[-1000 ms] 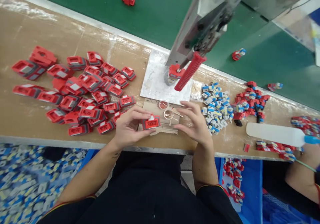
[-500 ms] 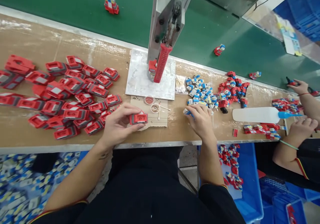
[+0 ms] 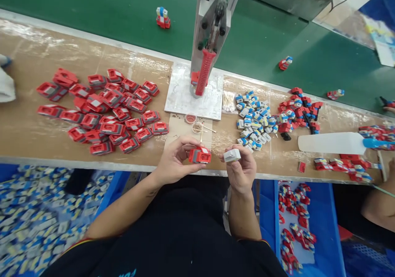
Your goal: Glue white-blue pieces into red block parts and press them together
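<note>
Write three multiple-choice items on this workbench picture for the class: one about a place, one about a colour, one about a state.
1. Where does the pile of red parts lie?
A. left of the press
B. right of the press
C. on the green belt

2. What colour is the press handle?
A. blue
B. red
C. white

3. What is in the right hand?
A. nothing
B. the white bottle
C. a small pale block

Answers: 
1 A, the pile spreads over the brown bench to the left of the press. 
2 B, the ribbed handle is red. 
3 C, the fingers pinch the small pale block, while the left hand holds a red part.
</note>
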A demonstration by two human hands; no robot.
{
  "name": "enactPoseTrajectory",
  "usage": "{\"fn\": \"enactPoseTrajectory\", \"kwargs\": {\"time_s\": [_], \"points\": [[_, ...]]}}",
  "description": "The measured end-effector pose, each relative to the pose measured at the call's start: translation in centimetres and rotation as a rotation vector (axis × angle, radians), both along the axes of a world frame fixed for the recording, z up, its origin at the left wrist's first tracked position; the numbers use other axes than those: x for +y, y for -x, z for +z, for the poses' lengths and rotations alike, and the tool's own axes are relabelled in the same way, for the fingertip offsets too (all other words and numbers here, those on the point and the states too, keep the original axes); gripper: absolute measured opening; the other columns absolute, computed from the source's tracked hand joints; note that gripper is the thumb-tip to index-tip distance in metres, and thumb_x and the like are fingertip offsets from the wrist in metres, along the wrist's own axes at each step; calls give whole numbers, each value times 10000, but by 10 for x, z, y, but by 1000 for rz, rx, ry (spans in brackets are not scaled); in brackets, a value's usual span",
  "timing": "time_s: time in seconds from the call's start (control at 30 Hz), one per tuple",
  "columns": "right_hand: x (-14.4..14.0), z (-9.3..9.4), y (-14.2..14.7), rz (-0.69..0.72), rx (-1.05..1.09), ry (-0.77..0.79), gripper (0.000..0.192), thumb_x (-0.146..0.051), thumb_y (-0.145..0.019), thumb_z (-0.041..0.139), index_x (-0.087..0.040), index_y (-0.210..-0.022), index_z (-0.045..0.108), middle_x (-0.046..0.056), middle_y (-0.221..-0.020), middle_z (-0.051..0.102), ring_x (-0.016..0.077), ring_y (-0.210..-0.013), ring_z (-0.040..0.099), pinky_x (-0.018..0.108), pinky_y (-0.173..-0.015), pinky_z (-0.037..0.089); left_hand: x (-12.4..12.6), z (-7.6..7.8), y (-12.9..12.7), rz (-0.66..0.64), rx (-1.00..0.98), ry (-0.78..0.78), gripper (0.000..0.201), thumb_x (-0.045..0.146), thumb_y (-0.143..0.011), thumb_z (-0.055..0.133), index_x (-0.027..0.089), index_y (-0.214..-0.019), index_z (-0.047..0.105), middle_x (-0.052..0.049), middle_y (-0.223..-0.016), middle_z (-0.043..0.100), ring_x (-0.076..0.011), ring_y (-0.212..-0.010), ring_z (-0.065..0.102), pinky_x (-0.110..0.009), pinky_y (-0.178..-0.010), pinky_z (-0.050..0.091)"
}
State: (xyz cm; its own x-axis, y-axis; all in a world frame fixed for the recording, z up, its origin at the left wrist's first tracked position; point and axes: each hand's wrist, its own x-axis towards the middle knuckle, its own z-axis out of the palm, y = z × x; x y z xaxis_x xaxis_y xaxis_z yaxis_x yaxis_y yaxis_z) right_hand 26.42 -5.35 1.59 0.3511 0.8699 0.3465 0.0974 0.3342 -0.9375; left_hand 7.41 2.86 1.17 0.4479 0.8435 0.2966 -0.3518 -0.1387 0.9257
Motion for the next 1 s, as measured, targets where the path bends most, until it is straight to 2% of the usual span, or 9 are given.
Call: {"fn": "enactPoseTrajectory", "kwargs": {"time_s": [0.1,0.2,0.4,0.57,0.7,0.8,0.87,1.0], "points": [[-5,12,-2,4,-219,6,305,-351,-995,742,-304,-1295,705,56,-1029,769,200,-856,761,319,-725,652,-3,-1,5,12,-8,-7,408,239,-791,960,198,-1112,712,-82,-1090,799,-198,-943,830,-271,-844,693],[-8,22,1,51,-416,-32,362,-259,-986,741,-312,-1342,703,70,-1077,784,218,-912,748,353,-770,655,-5,-1,9,33,-14,-43,345,209,-801,949,194,-1064,725,-97,-1103,800,-210,-1025,824,-274,-877,689],[-4,37,11,106,-636,-143,516,-134,-989,697,-331,-1462,634,77,-1087,793,238,-953,767,388,-806,664,-8,-2,15,66,22,-81,310,209,-802,950,198,-1022,731,-106,-1108,799,-209,-1042,819,-267,-838,696],[0,48,11,204,-755,-117,536,-109,-997,668,-323,-1487,632,89,-1081,794,238,-939,760,384,-811,657,-4,0,20,63,127,-198,263,289,-858,910,200,-1057,763,-127,-1094,808,-218,-1012,823,-272,-790,698],[3,48,6,259,-734,-97,485,-145,-1008,677,-318,-1460,659,87,-1065,795,229,-911,763,370,-787,657,1,13,26,89,228,-372,320,297,-810,948,199,-1071,791,-129,-1039,830,-232,-958,825,-315,-815,695],[5,39,6,297,-583,-76,354,-245,-999,739,-304,-1348,732,68,-1001,801,213,-874,774,337,-751,654,2,23,28,87,237,-411,352,334,-789,961,203,-1076,804,-110,-991,839,-223,-904,822,-308,-825,683],[5,30,9,281,-424,-59,293,-344,-966,793,-293,-1253,773,54,-931,800,206,-813,765,325,-709,645,-2,26,27,79,233,-351,378,372,-802,950,207,-1106,800,-99,-987,841,-207,-883,819,-276,-806,670],[3,11,22,148,-226,18,307,-445,-918,838,-267,-1160,777,49,-883,778,195,-743,730,310,-649,621,-14,19,16,130,165,-62,447,422,-869,900,200,-1199,698,-114,-1096,843,-191,-891,833,-252,-787,669]]}}
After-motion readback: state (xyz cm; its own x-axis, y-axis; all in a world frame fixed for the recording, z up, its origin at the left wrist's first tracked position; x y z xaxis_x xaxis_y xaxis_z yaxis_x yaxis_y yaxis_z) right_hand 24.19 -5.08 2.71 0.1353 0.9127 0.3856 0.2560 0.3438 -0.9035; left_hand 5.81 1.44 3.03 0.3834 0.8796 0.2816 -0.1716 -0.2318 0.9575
